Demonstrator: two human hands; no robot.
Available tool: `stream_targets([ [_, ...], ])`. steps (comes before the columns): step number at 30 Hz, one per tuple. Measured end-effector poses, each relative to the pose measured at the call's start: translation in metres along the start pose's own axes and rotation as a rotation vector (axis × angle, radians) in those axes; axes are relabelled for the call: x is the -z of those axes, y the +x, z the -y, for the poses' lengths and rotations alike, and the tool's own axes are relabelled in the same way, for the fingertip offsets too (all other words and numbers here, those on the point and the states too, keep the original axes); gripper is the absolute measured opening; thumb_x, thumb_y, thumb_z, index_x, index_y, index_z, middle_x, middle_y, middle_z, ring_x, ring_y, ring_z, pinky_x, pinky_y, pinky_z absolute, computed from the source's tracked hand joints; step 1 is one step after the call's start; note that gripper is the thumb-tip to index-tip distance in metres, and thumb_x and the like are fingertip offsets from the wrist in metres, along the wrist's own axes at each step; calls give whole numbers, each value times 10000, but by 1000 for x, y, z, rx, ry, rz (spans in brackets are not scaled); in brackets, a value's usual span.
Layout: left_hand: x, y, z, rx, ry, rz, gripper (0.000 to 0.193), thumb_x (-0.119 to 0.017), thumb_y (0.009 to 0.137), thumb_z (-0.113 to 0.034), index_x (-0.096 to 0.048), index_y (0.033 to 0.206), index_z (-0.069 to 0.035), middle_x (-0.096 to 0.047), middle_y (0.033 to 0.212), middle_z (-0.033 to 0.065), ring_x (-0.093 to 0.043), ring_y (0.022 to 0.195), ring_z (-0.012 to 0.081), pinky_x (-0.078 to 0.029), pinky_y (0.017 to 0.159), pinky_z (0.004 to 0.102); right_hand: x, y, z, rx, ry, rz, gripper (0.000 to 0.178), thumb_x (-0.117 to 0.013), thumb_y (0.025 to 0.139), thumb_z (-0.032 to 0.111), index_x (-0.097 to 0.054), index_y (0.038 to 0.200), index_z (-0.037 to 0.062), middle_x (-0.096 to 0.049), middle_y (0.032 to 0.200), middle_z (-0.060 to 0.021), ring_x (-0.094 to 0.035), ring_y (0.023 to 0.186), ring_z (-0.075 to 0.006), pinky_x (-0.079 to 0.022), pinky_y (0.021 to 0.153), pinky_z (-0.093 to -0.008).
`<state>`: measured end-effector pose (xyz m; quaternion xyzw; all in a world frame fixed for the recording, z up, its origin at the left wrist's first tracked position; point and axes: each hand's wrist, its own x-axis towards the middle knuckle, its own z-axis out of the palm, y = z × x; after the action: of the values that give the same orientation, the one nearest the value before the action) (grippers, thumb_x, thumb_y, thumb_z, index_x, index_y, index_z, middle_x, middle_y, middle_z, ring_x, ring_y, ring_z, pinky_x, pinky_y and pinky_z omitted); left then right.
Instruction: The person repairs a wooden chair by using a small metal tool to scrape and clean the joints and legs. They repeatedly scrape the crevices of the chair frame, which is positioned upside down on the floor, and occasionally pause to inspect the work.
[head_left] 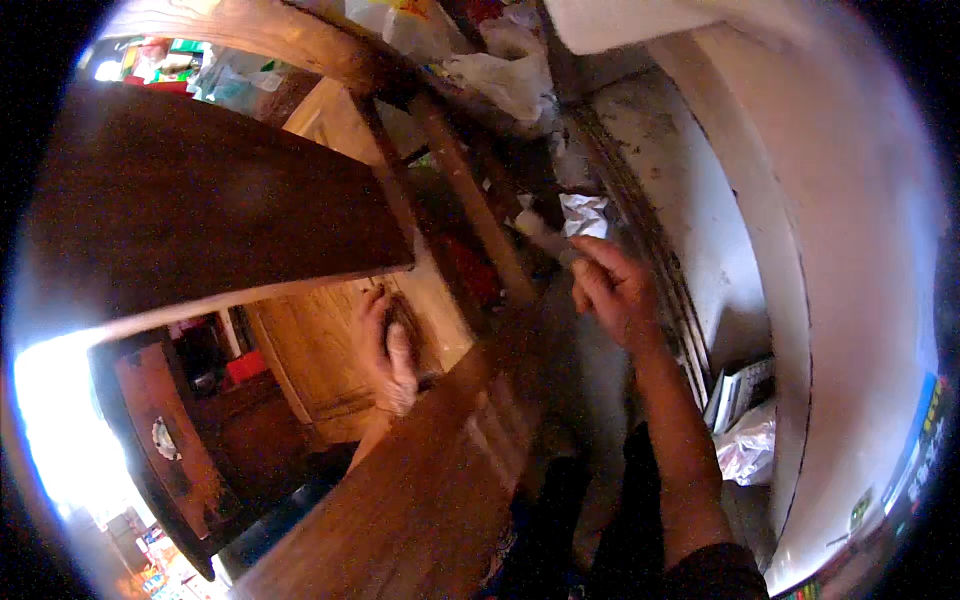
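My left hand [383, 350] reaches in beside a light wooden panel [325, 345], its fingers loosely curved and the thumb apart from them, with a dark gap between. It lies near the edge of a wooden frame; whether it presses on the wood I cannot tell. My right hand [612, 290] is closed, the forearm coming up from the lower right. A pale, blurred thing [542, 234] extends up and left from its fingers; its kind does not show. Just beyond the fingertips is a crumpled white paper [583, 214].
A dark brown board [210, 190] juts in from the left. In front, a brown wooden board [400, 480] slants across. Plastic bags [500, 75] lie at the back. To the right stands a large white curved surface [850, 250], with a clear bag [750, 445] beside it.
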<state>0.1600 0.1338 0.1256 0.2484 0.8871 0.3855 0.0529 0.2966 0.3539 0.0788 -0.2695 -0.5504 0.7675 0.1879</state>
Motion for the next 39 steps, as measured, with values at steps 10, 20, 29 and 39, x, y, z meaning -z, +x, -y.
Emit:
stream_targets([
  [10, 5, 33, -101, 86, -485, 387, 165, -576, 834, -158, -586, 913, -12, -543, 688, 3, -464, 600, 85, -384, 559, 226, -48, -17, 43, 464, -231, 125, 157, -528, 825, 90, -576, 964, 35, -597, 682, -127, -597, 593, -237, -455, 509, -338],
  [20, 7, 56, -104, -115, -261, 539, 231, -490, 849, -45, -494, 1080, -31, -521, 719, 17, -454, 598, 74, -374, 508, 198, -46, -8, 63, 552, -571, 115, 105, -585, 763, 155, -604, 811, 63, -565, 723, -130, -569, 664, -308, -451, 576, -391],
  [29, 2, 51, -103, 107, -375, 737, 482, -467, 884, -132, -285, 1324, -58, -501, 956, 13, -441, 803, 69, -370, 706, 187, -57, 1, 45, 452, -224, 115, 84, -591, 736, 67, -579, 750, -15, -551, 735, -140, -560, 682, -262, -437, 599, -328],
  [39, -19, 50, -73, 75, -423, 692, 403, -449, 892, -123, -370, 1284, -65, -521, 1014, 52, -520, 827, 107, -422, 712, 224, -69, 5, 23, 443, -291, -102, 58, -550, 729, 76, -544, 727, 19, -540, 702, -138, -546, 665, -303, -435, 595, -371],
])
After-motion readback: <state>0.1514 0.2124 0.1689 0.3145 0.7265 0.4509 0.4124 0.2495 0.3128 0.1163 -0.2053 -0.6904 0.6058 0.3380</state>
